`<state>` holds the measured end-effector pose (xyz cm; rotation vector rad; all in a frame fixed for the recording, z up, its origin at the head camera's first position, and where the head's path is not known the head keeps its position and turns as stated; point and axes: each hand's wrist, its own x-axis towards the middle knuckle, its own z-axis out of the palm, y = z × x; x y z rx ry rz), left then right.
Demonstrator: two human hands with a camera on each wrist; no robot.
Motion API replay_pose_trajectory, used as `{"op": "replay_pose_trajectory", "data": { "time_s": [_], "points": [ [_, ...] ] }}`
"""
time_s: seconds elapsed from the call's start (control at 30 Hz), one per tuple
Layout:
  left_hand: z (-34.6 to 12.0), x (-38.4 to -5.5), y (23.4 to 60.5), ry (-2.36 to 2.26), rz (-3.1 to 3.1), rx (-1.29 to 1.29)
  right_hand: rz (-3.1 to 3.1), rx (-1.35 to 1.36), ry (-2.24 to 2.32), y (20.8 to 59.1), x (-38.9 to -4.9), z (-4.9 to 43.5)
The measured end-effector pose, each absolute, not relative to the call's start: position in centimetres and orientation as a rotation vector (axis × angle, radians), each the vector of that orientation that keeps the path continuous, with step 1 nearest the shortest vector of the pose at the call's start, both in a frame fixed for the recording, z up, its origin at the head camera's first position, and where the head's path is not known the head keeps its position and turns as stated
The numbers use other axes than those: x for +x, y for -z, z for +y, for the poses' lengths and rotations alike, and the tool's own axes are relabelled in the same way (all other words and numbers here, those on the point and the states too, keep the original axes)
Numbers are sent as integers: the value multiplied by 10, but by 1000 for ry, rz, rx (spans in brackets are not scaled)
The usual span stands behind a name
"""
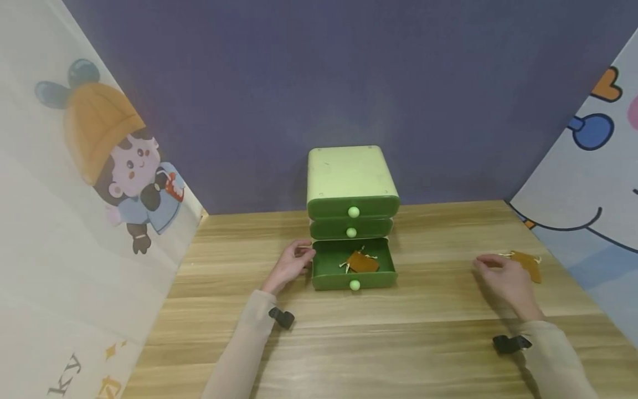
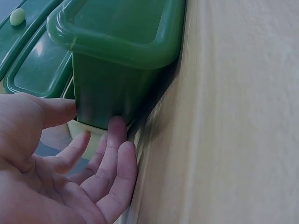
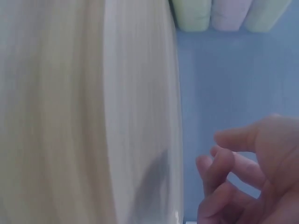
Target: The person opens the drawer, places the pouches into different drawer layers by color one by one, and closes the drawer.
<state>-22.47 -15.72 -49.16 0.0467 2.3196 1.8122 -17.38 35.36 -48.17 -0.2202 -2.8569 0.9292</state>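
Observation:
A small drawer cabinet [image 1: 349,173], pale green with dark green fronts, stands against the back wall. Its bottom drawer [image 1: 330,282] is pulled out, and a brown drawstring pouch [image 1: 365,263] lies inside. Beside the left wall of that drawer is my left hand [image 1: 291,265]; in the left wrist view the thumb and relaxed fingertips are right at the drawer's side [image 2: 105,88]. My right hand [image 1: 507,280] hovers above the table at the right, fingers loosely bent with nothing between them. Just beyond it lies a second brown pouch [image 1: 530,267] with pale drawstrings, partly hidden by the hand.
The two upper drawers, middle one [image 1: 329,228] included, are closed, each with a round pale knob. A wood-grain table [image 1: 423,343] carries everything. A dark blue panel [image 1: 239,111] rises behind, with cartoon-printed white panels [image 1: 50,266] at both sides.

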Motion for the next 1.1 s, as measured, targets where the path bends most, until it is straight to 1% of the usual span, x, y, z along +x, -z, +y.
{"op": "replay_pose_trajectory", "data": {
  "time_s": [0.17, 0.7, 1.1],
  "points": [
    [-157, -224, 489, -1821, 2313, 39, -2870, -292, -905, 485, -174, 369],
    [-156, -226, 492, -1817, 2301, 44, -2828, -327, -770, 482, -162, 422],
    [-156, -225, 490, -1812, 2306, 48, -2934, -372, -751, 484, -159, 438]
  ]
}}
